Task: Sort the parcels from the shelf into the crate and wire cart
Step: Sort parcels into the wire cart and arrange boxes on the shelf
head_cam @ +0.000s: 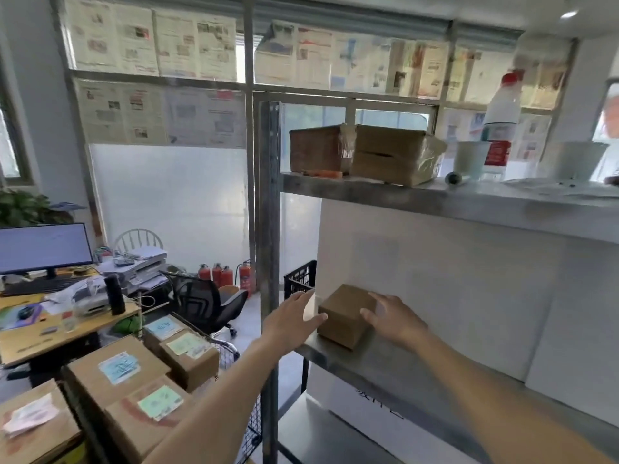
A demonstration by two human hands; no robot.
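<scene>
Both hands reach for a small box on the shelf.

Labelled parcels [134,366] fill the wire cart [231,354] at left; the left hand [290,324] and right hand [393,321], fingers spread wide, flank the small box [345,314] on the middle shelf [385,366], holding nothing yet.

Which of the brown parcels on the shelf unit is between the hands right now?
The small plain box alone on the middle shelf, flanked by the left hand and right hand. The two taped boxes sit on the top shelf, out of reach.
</scene>
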